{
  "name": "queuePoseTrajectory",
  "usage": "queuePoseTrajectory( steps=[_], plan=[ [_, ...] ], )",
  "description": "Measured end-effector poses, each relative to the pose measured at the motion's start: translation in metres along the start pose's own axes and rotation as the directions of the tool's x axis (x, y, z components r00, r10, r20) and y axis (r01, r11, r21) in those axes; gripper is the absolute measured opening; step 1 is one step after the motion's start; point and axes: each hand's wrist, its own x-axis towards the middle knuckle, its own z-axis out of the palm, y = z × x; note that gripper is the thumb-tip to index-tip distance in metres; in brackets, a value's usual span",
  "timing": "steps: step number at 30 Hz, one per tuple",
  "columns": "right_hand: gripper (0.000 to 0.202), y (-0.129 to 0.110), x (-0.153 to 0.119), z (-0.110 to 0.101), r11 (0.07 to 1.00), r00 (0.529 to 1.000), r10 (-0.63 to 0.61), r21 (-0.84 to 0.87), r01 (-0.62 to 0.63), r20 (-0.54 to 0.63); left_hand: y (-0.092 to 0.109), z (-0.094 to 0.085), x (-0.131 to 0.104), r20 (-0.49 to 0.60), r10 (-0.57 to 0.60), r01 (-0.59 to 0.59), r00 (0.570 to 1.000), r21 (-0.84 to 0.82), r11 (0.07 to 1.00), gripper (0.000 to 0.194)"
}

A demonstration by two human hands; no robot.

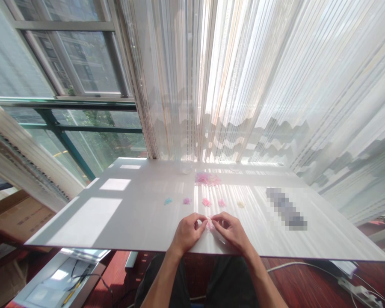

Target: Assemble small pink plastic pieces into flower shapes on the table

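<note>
My left hand (188,231) and my right hand (230,230) meet near the table's front edge. Both are closed, thumb and fingertips pinched on a small pale pink piece (209,225) between them. Its exact kind is too small to make out. Beyond my fingers lies a row of small coloured clumps: blue (168,201), purple (187,200), coral pink (206,202), light pink (221,203) and pale yellow (240,204). Farther back is a larger loose pile of pink and lilac pieces (208,179).
The white table (147,231) is striped by sunlight. A clear round container (186,168) stands at its back. On the right lies a pixelated dark object (287,209). Sheer curtains (211,85) hang behind. Below are a box with cables (60,278) and a power strip (356,291).
</note>
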Motion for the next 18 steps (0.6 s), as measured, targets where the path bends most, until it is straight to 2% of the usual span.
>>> queuePoseTrajectory(
  steps=[18],
  plan=[
    [0.03,0.0007,0.001,0.0007,1.0,1.0,0.015,-0.01,-0.015,-0.007,-0.0005,0.0005,0.0002,0.005,-0.008,0.008,1.0,0.002,1.0,0.021]
  ],
)
